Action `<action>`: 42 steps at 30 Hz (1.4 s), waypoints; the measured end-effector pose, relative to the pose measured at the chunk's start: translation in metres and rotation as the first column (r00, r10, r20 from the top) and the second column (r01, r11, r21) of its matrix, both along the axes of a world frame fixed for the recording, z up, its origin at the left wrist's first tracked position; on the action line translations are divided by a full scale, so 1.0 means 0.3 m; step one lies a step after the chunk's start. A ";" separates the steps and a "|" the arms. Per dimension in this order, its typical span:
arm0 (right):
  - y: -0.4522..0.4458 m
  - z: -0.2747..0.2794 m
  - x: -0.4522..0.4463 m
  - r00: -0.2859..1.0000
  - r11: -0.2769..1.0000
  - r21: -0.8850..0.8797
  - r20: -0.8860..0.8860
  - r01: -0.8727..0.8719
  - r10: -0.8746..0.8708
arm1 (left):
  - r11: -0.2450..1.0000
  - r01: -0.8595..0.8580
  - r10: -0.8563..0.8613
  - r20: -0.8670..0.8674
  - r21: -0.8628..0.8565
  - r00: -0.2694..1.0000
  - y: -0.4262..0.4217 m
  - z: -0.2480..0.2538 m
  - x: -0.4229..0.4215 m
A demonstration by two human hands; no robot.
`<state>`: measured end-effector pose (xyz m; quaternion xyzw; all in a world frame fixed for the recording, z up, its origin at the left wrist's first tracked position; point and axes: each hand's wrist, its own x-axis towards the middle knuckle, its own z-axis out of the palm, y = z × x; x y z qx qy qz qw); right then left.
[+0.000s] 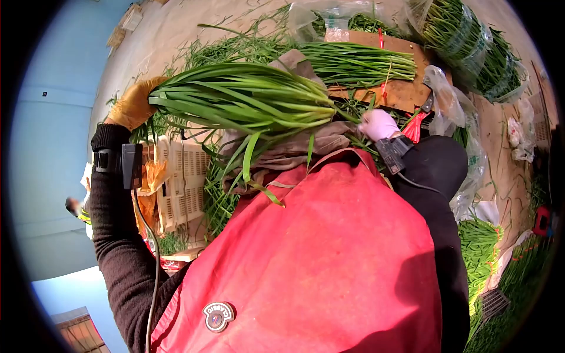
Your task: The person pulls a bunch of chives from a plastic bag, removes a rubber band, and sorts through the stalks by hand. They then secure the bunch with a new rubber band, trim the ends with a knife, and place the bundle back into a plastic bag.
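Observation:
A thick bunch of garlic chives lies across my lap, stems pointing right. My left hand, in a yellow-orange glove, is closed around its leafy end. By the stem ends is my right hand in a pale pinkish glove, its fingers closed. A thin green stalk runs from the bunch to those fingertips; the grip itself is partly hidden. Beneath the bunch is a grey-brown cloth. Beyond it, another chive bunch rests on a brown board with red ties.
A knife lies at the board's right edge, near a red-handled item. Plastic-wrapped chives lie at the upper right. A cream plastic crate stands at left. Loose chives cover the floor. Another person is at far left.

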<state>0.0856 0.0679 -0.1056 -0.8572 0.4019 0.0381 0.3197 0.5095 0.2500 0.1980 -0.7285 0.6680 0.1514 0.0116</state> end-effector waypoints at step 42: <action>-0.031 0.075 -0.149 0.586 0.689 0.722 0.532 0.062 -0.610 | 0.800 0.013 0.214 -0.306 0.599 0.928 0.299 -0.429 0.374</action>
